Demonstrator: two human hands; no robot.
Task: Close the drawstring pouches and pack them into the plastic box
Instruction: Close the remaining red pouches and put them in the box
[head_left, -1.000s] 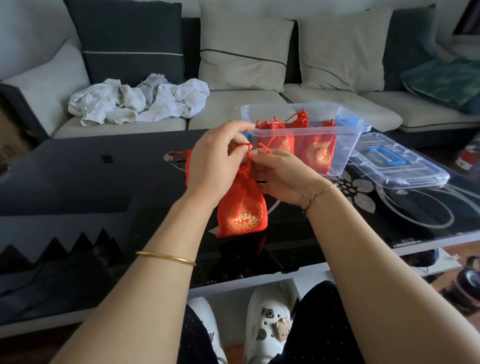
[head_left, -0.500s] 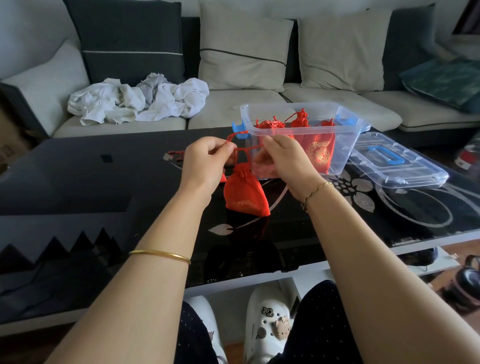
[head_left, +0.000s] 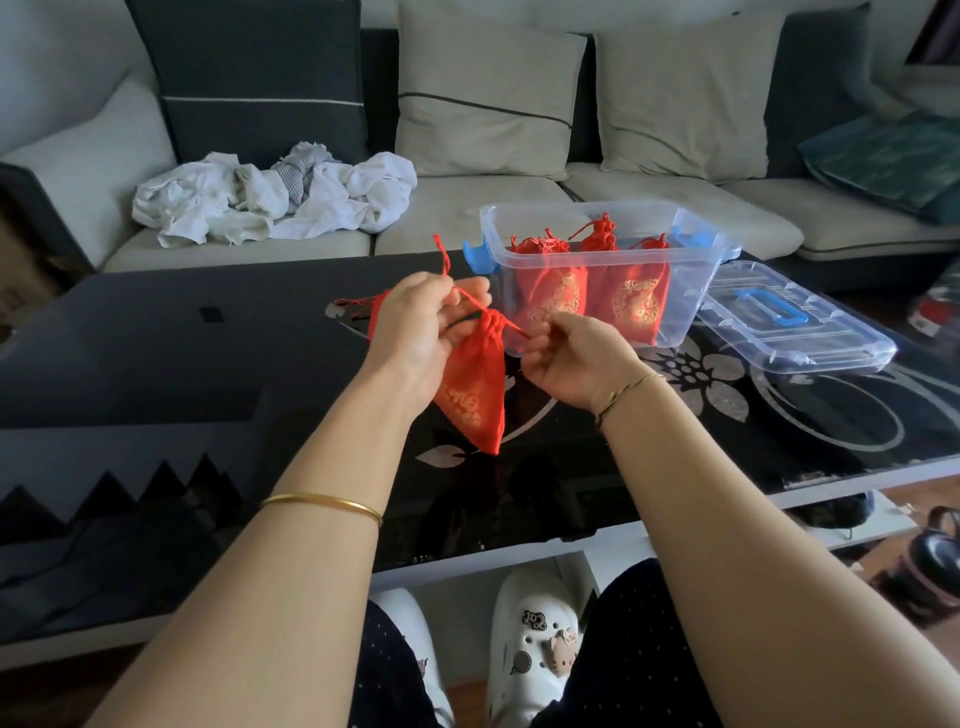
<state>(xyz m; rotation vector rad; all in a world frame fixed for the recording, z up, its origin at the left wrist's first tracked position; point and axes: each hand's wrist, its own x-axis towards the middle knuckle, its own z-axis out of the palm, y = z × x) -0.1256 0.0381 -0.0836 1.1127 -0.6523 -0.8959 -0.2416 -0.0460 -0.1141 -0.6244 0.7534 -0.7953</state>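
A red drawstring pouch (head_left: 477, 384) with gold print hangs above the black table, its neck gathered tight. My left hand (head_left: 422, 328) pinches one red cord of it, the cord end sticking up past my fingers. My right hand (head_left: 569, 358) pinches the other cord, pulled out to the right. Behind my hands stands the clear plastic box (head_left: 696, 291) with blue latches, holding several closed red pouches (head_left: 631, 296). Another red pouch (head_left: 375, 306) lies on the table, mostly hidden behind my left hand.
The box's clear lid (head_left: 789, 322) with a blue handle lies on the table right of the box. The glossy black table (head_left: 171, 364) has a sofa behind it with crumpled white cloth (head_left: 270, 195) and cushions. My white shoes (head_left: 535, 639) show under the table edge.
My hands pulled the cords apart and the pouch's neck drew shut. The pouch then swung lower and tilted, and my right hand dropped down to the right.
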